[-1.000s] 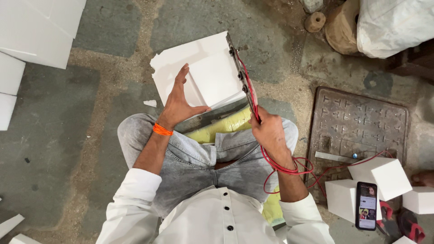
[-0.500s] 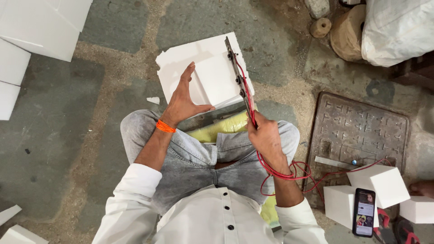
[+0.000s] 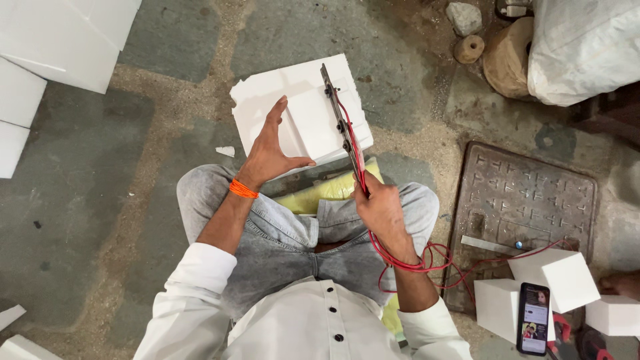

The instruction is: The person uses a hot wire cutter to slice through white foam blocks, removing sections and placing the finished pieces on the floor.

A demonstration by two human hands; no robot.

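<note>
Person sits on the floor, white foam slab (image 3: 300, 117) lying in front of the knees, partly over a yellow cushion (image 3: 327, 190). Left hand (image 3: 270, 150) is spread wide, palm flat on the foam, pinning it. Right hand (image 3: 380, 207) is closed round the handle of a long thin cutter bar (image 3: 341, 123) w/ red wires (image 3: 413, 263) trailing back past the wrist; the bar stands on edge along the slab's right side.

Progress, by my read: cut looks underway, not finished. Slab is one piece apart from a ragged, chipped left edge and a small crumb on the floor. Several finished-looking foam cubes (image 3: 553, 277) sit to the right, so more blocks probably remain to be cut from this slab.

Textures: foam matte, crisp-cornered, brittle at edges; floor rough mottled stone; cast metal hatch cover (image 3: 527, 193), ribbed; jeans soft denim; twine spool (image 3: 469, 48) beside a fibrous roll.
</note>
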